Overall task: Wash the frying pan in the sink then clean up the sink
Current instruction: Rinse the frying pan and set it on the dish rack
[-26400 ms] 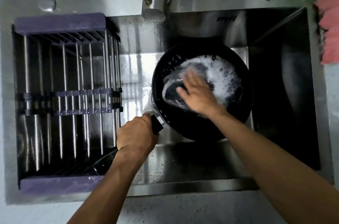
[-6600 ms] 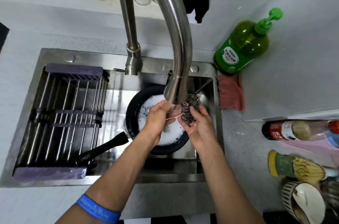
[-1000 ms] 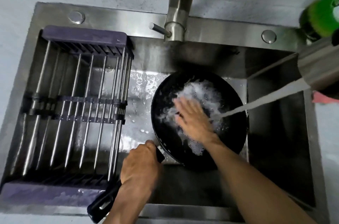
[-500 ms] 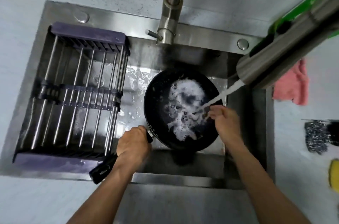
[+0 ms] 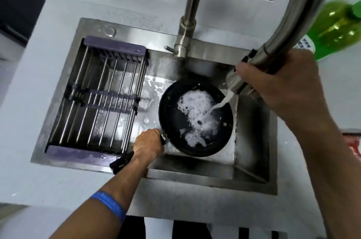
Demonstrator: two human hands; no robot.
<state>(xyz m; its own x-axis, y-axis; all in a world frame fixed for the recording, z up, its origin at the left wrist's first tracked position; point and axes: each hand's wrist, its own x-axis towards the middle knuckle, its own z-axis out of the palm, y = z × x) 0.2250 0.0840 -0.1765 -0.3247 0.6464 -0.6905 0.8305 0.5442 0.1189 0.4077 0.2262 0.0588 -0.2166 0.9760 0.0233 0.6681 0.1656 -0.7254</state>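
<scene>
1. You looked straight down into a steel sink (image 5: 254, 170) that filled the middle of the frame.
2. The frying pan (image 5: 172, 117), black and round, sat in the sink basin just right of centre, with white suds (image 5: 195, 105) spread over its floor.
3. Your left hand (image 5: 148, 144), lower centre, was curled tight round the pan's handle (image 5: 121, 162) close to the bowl, likely to keep the pan steady and angled under the water.
4. Your right hand (image 5: 281, 84), at the right of the frame, was wrapped round the tap's spray head (image 5: 234, 80), fingers closed on it, so that you could aim it.
5. A stream of water (image 5: 222, 101) ran from the spray head down and leftward onto the pan's right side, where it met the suds; this looked like rinsing.
6. A drying rack (image 5: 101, 98) with metal rods and purple ends spanned the left half of the sink, clear of the pan.
7. A green bottle (image 5: 336, 31), blurred, stood at the upper right beside the sink.
8. A blue wristband (image 5: 109, 202) circled your left forearm at the lower left.
</scene>
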